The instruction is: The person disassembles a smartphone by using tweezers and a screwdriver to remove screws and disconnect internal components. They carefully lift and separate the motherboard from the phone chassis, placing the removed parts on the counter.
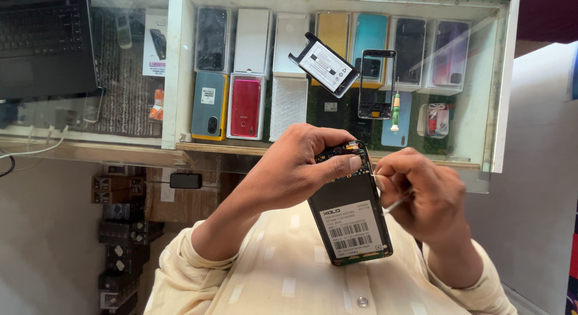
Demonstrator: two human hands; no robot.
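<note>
We grip the opened phone (352, 209) in our left hand (301, 167), right hand (421, 197) pinching tweezers (397, 202); battery (323, 65), frame (377, 85), screwdriver (395, 110) lie on the glass counter (180, 68).

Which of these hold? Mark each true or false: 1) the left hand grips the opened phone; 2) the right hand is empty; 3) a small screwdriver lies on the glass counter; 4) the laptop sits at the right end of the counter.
1) True: the left hand grips the opened phone near its top, thumb across the exposed circuit board.
2) False: the right hand pinches a thin metal tool beside the phone's edge.
3) True: a small screwdriver with a green grip lies on the glass counter, next to a loose phone frame.
4) False: the laptop sits at the left end.
</note>
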